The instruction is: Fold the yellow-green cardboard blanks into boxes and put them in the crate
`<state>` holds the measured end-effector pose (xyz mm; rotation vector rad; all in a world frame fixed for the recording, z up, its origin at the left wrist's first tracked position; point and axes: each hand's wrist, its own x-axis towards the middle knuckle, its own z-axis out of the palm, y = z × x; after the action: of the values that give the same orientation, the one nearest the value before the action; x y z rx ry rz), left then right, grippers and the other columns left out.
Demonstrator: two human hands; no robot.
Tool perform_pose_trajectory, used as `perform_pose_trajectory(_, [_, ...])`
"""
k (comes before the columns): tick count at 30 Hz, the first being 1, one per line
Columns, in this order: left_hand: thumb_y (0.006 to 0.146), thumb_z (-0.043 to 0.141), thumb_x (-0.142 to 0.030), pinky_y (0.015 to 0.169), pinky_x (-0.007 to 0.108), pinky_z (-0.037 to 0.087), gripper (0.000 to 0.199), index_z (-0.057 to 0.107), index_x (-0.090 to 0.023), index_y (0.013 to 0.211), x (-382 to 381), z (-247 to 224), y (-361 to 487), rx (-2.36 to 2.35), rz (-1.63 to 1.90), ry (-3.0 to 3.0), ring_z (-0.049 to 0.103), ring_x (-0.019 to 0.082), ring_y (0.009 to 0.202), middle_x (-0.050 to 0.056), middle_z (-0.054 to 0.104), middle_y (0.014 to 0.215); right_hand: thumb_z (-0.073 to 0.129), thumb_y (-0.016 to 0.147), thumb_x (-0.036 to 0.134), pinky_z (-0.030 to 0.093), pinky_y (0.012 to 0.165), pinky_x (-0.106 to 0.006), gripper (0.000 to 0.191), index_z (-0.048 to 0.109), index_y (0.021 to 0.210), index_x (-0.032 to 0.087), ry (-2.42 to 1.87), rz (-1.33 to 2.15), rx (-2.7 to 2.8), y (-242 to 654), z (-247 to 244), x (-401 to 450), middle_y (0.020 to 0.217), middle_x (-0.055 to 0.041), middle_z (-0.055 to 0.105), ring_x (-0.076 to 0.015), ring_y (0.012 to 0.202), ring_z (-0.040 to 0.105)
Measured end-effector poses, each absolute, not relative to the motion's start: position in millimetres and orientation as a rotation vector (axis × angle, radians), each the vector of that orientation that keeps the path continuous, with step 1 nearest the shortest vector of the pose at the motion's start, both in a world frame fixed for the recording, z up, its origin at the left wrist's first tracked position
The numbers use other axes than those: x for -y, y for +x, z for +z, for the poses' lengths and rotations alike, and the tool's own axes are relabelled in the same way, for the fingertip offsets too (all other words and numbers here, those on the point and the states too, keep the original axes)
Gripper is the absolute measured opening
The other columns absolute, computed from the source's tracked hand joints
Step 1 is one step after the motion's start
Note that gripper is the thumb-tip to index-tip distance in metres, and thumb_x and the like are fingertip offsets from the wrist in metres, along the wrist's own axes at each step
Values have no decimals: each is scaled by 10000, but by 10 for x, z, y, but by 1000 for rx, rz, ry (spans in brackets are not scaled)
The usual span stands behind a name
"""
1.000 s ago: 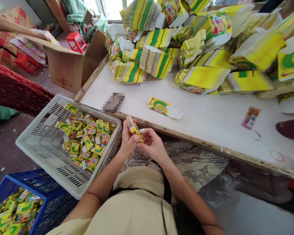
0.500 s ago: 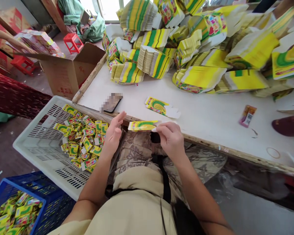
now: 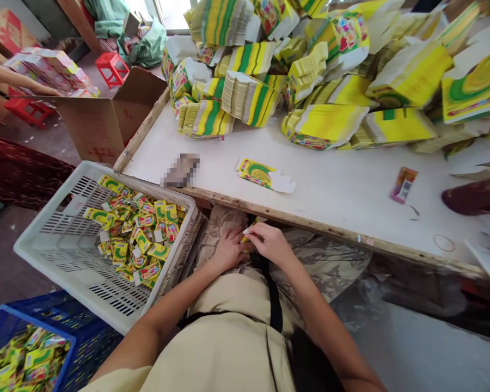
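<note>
Over my lap, my left hand (image 3: 231, 250) and my right hand (image 3: 269, 243) meet around a small yellow carton (image 3: 246, 238), mostly hidden by the fingers. The right thumb and fingertips pinch its near end; the left fingers lie against it. A flat yellow carton (image 3: 259, 173) with open white flaps rests on the white table (image 3: 330, 190). To the left, a white crate (image 3: 77, 261) holds many small yellow boxes (image 3: 145, 239).
Stacks of flat yellow cartons (image 3: 326, 125) cover the table's far side. A blurred phone (image 3: 182, 170), a small packet (image 3: 403, 185) and a dark red object (image 3: 473, 194) lie nearer. A blue crate (image 3: 71, 332) stands lower left; a person's arm (image 3: 16, 76) reaches near a cardboard box (image 3: 92, 122).
My left hand has moved right and down from open beside the carton to close on it. My right hand has drawn the carton down toward my lap. The view has shifted slightly.
</note>
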<state>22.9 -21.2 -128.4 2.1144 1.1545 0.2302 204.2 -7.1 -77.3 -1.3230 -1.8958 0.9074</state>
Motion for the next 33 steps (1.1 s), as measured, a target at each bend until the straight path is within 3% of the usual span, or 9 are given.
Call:
perform_pose_trajectory(4, [875,577,-145,1087,508,387,273,716,-207,1102,132,-1214,170,-1175,297,2000,602,260,1178,116,702,1173,654,815,288,509,760,-377,155,629,683,210,-1784,1073,1746,2305,-1047,116,771,-87,708,-253,791,671])
perform_pose_trajectory(7, [899,544,-178,894,354,523,226,744,-188,1003,6,-1039,20,-1109,319,1903,684,200,954,80,749,1003,718,759,316,532,701,-387,155,625,753,192,-1824,1176,1623,2444,-1169,77,761,-113,728,-269,751,690])
perform_pose_trajectory(12, [863,570,-196,805,278,532,183,740,-160,920,-105,-741,-244,-1031,299,1782,700,177,874,58,762,918,670,805,458,581,750,-357,418,600,1102,171,-1510,1540,1395,2310,-1220,90,1075,-119,743,-231,923,720])
perform_pose_trajectory(16, [834,575,-181,722,256,517,139,713,-161,835,-75,-553,-354,-1035,213,1759,680,163,768,32,738,808,784,669,557,590,745,-355,557,627,1046,178,-1066,1950,947,2035,-1148,194,1017,-85,751,-214,847,720])
perform_pose_trajectory(19, [786,654,-217,761,298,502,67,664,-167,829,-2,-439,-363,-1103,182,1800,654,197,831,48,701,871,857,620,453,591,727,-330,515,651,1015,197,-1042,1948,864,1854,-1033,249,990,-50,748,-192,809,705])
perform_pose_trajectory(23, [604,846,-362,813,395,507,610,517,-173,1082,146,-387,-236,-1351,226,1878,629,278,945,93,634,1052,853,636,441,589,760,-361,509,656,1049,216,-1075,1829,871,1714,-840,266,1031,-51,737,-219,858,695])
perform_pose_trajectory(25, [610,843,-371,840,417,512,758,416,-167,1203,202,-395,-142,-1449,339,1855,630,299,1012,129,611,1143,833,638,510,580,800,-378,521,660,1034,219,-1062,1755,888,1693,-754,264,1047,-53,734,-238,902,690])
perform_pose_trajectory(28, [681,766,-291,882,410,516,786,318,-188,1319,209,-382,-54,-1441,479,1876,630,295,1088,143,586,1258,725,699,654,576,803,-383,557,663,1045,222,-1082,1663,875,1696,-667,264,1068,-59,728,-257,942,683])
perform_pose_trajectory(33, [711,661,-192,957,409,500,706,361,-190,1351,122,-280,-94,-1274,447,2106,612,291,1139,132,585,1291,616,717,773,582,772,-404,663,666,1046,201,-1144,1661,713,1673,-661,264,1039,-90,734,-290,955,684])
